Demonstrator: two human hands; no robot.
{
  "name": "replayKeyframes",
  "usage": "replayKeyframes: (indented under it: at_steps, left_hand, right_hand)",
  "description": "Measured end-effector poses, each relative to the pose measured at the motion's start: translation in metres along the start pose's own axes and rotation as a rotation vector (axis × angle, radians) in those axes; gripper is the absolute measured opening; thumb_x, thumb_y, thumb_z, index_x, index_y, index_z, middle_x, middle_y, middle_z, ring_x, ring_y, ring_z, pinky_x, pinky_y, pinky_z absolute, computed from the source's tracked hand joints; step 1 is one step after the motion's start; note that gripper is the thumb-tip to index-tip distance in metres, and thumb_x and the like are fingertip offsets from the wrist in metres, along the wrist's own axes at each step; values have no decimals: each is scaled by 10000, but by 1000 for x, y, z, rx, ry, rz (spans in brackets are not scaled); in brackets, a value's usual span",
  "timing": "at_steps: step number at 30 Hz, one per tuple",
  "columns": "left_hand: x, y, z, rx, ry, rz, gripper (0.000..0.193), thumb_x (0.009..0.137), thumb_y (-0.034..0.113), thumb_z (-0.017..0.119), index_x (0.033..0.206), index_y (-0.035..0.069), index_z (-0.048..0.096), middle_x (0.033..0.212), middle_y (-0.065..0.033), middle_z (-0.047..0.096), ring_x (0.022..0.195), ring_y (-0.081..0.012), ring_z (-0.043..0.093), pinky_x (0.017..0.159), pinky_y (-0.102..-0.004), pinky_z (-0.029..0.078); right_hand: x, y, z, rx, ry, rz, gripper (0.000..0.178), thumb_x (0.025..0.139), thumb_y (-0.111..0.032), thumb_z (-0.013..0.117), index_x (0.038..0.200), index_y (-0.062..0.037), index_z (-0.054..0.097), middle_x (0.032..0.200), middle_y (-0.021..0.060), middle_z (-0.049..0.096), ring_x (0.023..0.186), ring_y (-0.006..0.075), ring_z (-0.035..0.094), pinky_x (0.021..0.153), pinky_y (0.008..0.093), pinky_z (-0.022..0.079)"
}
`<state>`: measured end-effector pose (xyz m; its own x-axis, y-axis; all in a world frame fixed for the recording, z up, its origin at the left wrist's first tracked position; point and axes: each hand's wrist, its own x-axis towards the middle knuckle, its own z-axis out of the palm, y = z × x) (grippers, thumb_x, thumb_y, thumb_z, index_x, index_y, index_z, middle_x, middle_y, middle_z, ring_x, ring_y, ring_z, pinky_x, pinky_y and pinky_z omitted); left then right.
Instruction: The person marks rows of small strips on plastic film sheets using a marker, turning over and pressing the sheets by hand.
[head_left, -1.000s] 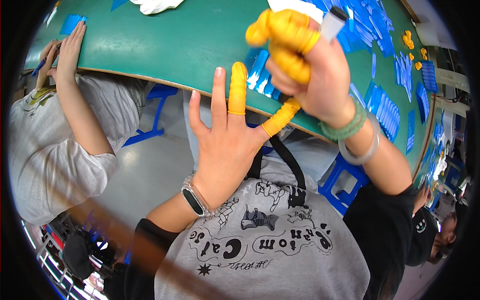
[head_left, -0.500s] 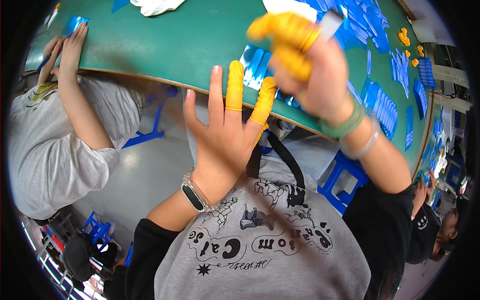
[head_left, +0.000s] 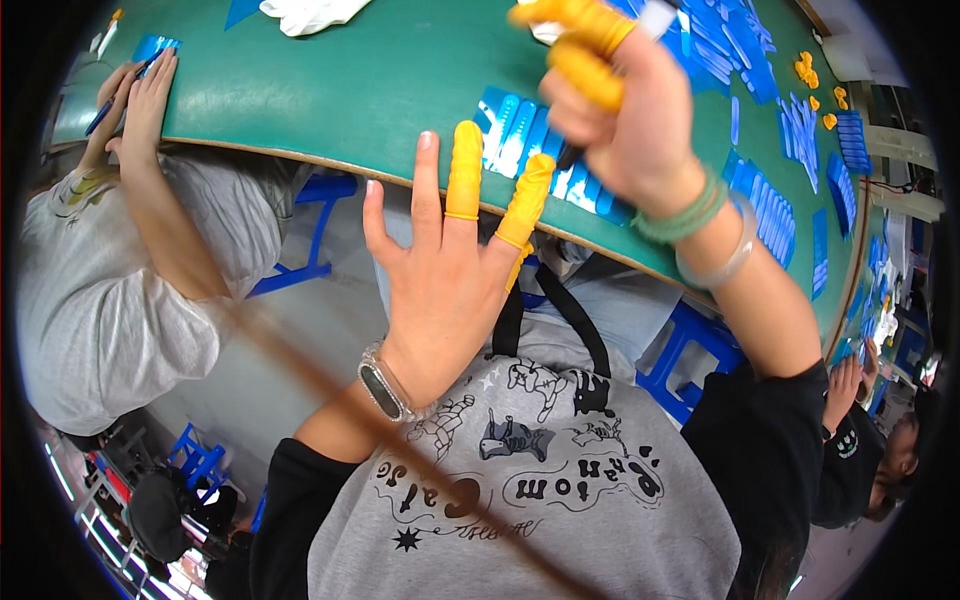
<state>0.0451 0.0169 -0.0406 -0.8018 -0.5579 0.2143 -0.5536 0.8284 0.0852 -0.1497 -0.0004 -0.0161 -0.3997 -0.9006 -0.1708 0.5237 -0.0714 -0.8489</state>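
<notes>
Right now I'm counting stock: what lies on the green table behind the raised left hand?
Behind the left hand, blue strips lie in a row on the green table. The yellow-capped fingers cover part of the row, so a full count is impossible.

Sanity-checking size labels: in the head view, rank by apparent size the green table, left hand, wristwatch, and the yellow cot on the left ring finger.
1. green table
2. left hand, enlarged by nearness to the camera
3. wristwatch and yellow cot: look alike, not ranked
</notes>
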Motion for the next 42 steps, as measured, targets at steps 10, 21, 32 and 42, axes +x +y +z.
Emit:
replayKeyframes:
  at_steps: [10,21,32,42]
  left_hand:
    - [3,3,-2,-46,2,-32,652,816,374,754,1422,306,525,1556,-228,327,1461,-419,271,1087,-670,119]
    - [5,1,-4,-66,-10,-20,549,822,328,747,1351,336,601,1551,-227,345,1465,-399,272,1098,-660,94]
    - [6,-2,-4,6,11,-22,649,852,94,573,1397,443,534,1527,-200,402,1427,-380,356,1074,-663,169]
    - [4,0,-2,-2,10,-28,588,859,125,587,1357,436,565,1525,-187,402,1432,-381,351,1075,-670,170]
  right_hand:
    - [3,-10,3,-69,33,-1,302,1006,-202,415,1041,5,633,578,-21,399,429,67,304,401,236,249]
    - [2,-30,-9,-113,-77,22,266,1025,-231,479,1086,-27,640,531,-46,350,390,64,251,386,237,179]
    - [-28,-20,15,-90,-69,116,282,1033,-219,399,993,-49,620,585,-58,328,445,45,233,409,233,164]
    - [-7,-17,-15,49,-102,-20,324,1003,-180,407,1115,-1,652,595,-43,392,457,52,313,397,250,221]
